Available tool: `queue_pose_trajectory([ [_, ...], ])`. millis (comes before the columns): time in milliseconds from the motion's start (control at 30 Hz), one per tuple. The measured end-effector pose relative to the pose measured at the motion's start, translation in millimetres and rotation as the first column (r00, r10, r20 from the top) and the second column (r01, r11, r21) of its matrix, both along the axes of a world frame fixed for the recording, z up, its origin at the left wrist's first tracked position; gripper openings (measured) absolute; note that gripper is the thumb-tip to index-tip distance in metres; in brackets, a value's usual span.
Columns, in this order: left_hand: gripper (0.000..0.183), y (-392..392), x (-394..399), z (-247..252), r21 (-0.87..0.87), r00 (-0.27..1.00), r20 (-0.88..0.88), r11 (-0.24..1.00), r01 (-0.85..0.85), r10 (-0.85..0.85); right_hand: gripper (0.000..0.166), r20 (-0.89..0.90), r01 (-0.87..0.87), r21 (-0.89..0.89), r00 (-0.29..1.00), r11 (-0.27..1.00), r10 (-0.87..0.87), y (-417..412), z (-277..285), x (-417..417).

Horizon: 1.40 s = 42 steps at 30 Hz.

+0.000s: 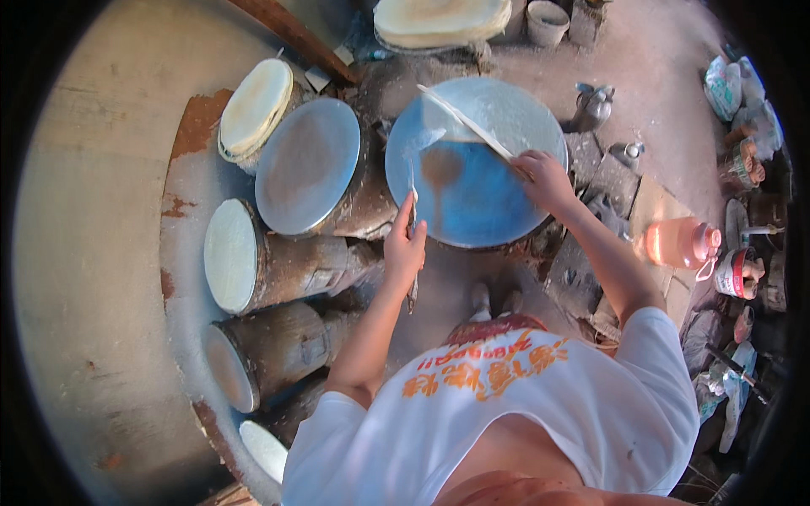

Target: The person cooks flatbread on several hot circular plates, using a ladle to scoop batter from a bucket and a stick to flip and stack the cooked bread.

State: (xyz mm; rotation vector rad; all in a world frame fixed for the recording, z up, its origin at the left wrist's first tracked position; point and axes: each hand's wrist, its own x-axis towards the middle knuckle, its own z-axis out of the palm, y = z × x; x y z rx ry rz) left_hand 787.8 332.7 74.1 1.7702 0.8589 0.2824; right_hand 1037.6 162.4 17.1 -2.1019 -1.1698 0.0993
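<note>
A large round griddle [500, 215] stands in front of me, its far part covered by a pale layer and its near part bare with a brown patch. My right hand [543, 180] grips the near end of a long pale stick or scraper [471, 123], which reaches diagonally over the griddle to its far left rim. At the near left rim, my left hand [404, 250] is closed around a narrow tool with a thin blade [412, 177] pointing away from me. Whether that blade touches the griddle I cannot tell. A whitish smear [425, 139] lies beyond its tip.
To my left stand a second round griddle [308, 167] and several drum-like stoves [297, 269]. Stacks of thin round flatbreads [256, 107] [443, 22] sit farther off. On the right are a pink water bottle [680, 242], a metal vessel [593, 107] and plastic bags [724, 88].
</note>
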Motion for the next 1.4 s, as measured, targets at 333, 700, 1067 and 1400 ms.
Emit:
queue_pose_trajectory([
  [333, 0.058, -11.2, -44.7, -21.8, 0.178, 0.985, -0.148, 0.978, 0.11, -0.084, 0.04, 0.09, -0.078, -0.018, 0.993, 0.997, 0.079, -2.9, 9.6, 58.2],
  [700, 0.064, -34.7, -59.0, -16.0, 0.192, 0.949, -0.264, 0.955, 0.224, -0.169, 0.039, -0.049, -0.31, 0.027, 0.949, 0.95, 0.311, 26.4, -0.7, 75.2],
  [1067, 0.057, -37.2, -83.2, -9.0, 0.157, 0.955, -0.218, 0.959, 0.236, -0.199, 0.034, -0.146, -0.458, 0.09, 0.873, 0.885, 0.466, 14.9, 6.4, 80.8],
  [1400, 0.056, -40.8, -84.5, 0.6, -0.067, 0.976, -0.201, 0.993, -0.1, 0.085, 0.035, -0.238, -0.53, 0.082, 0.812, 0.844, 0.533, -12.3, 2.0, 48.6],
])
